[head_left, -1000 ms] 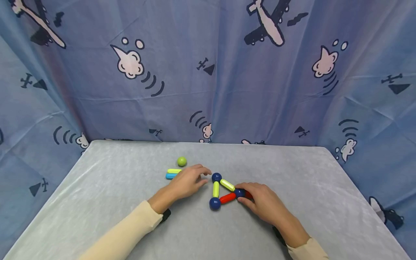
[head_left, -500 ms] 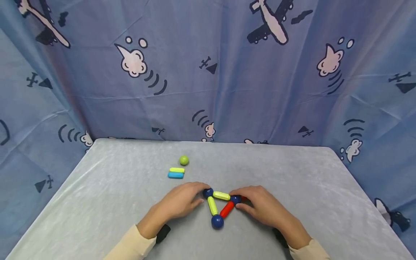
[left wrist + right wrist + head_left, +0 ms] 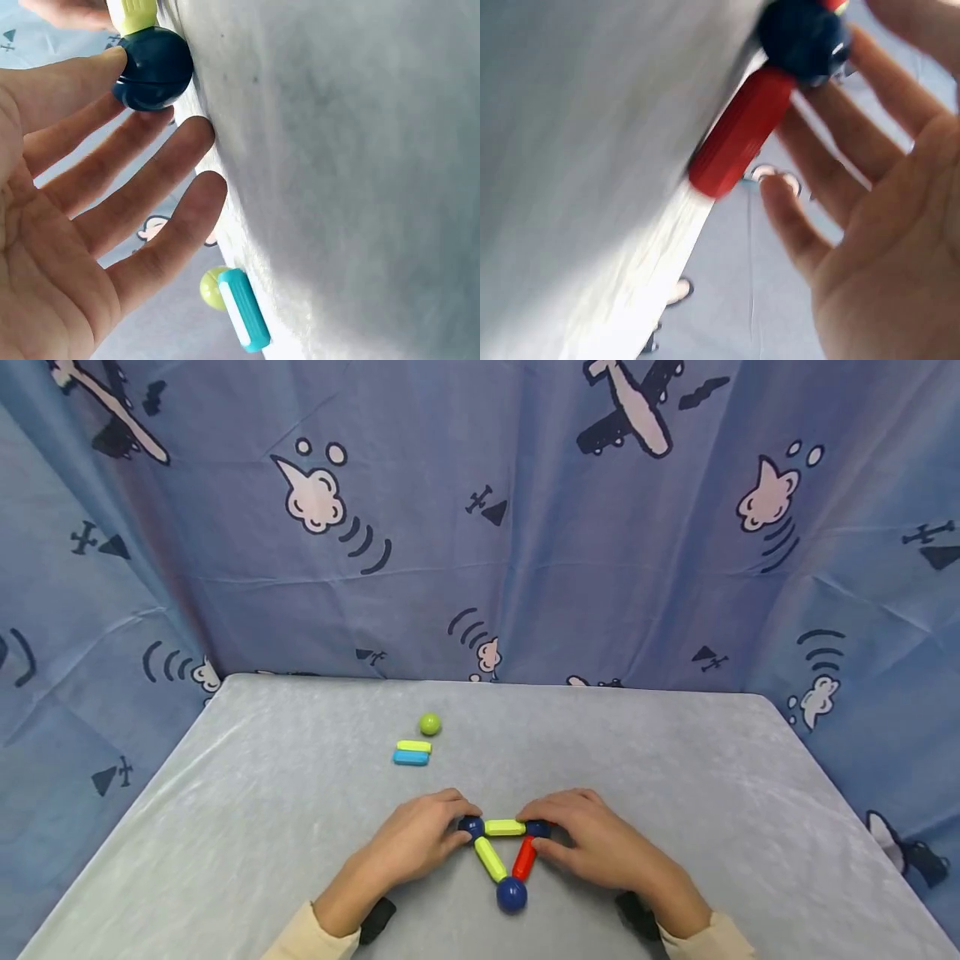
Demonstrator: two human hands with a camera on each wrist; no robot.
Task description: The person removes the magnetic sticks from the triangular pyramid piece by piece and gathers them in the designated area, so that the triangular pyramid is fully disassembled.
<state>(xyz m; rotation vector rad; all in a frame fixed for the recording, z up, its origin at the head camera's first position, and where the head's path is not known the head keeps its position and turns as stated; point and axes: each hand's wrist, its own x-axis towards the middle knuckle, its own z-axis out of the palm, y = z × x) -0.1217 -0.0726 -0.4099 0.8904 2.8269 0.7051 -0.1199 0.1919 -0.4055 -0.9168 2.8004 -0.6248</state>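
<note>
On the cloth lies a triangle of toy magnetic rods and balls. My left hand (image 3: 420, 839) pinches its left dark blue ball (image 3: 471, 827) between thumb and forefinger, other fingers spread in the left wrist view. The right dark blue ball (image 3: 537, 829) is pinched by my right hand (image 3: 600, 839). A yellow-green rod (image 3: 505, 827) joins these two balls. Another yellow-green rod (image 3: 491, 860) and a red rod (image 3: 524, 859) meet at the near blue ball (image 3: 512, 895). In the right wrist view a second red rod (image 3: 739, 139) sticks out from the right ball, hidden under the hand from above.
Farther back on the grey cloth-covered table (image 3: 300, 793) lie a loose yellow-green rod (image 3: 414, 746) and a blue rod (image 3: 411, 758), side by side. A green ball (image 3: 430, 724) sits just behind them. A patterned blue curtain (image 3: 420, 527) hangs along the table's far edge.
My left hand has come from near the loose rods to the triangle's left ball and taken hold of it. The triangle has turned and moved nearer, one ball now pointing toward me.
</note>
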